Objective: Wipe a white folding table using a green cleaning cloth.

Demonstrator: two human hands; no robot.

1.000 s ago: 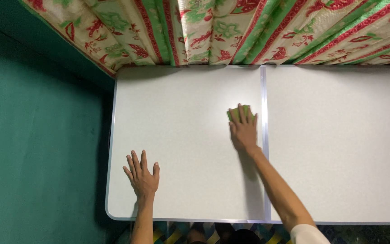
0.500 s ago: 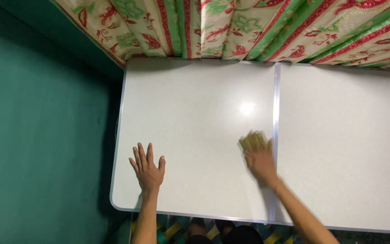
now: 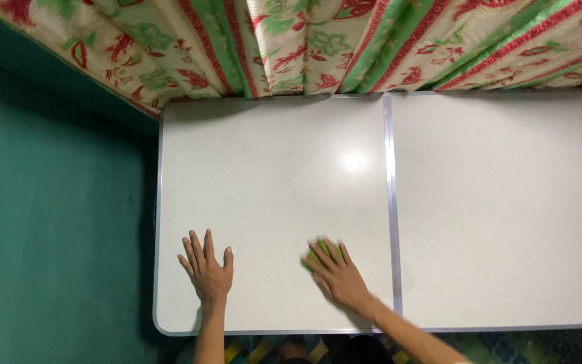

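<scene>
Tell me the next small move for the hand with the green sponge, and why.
Probably push the green sponge away, toward the curtain. The right hand presses it flat near the front edge of the white table, just left of the metal seam, with bare panel beyond it. The left hand lies flat, bracing.

The right hand [image 3: 339, 280] pressed a green sponge [image 3: 319, 254] on the white counter [image 3: 271, 168]; the left hand [image 3: 207, 269] lay flat at nine o'clock.

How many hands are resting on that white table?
2. The left hand lies flat near the front left corner of the white folding table; the right hand presses a green sponge beside the centre seam.
</scene>
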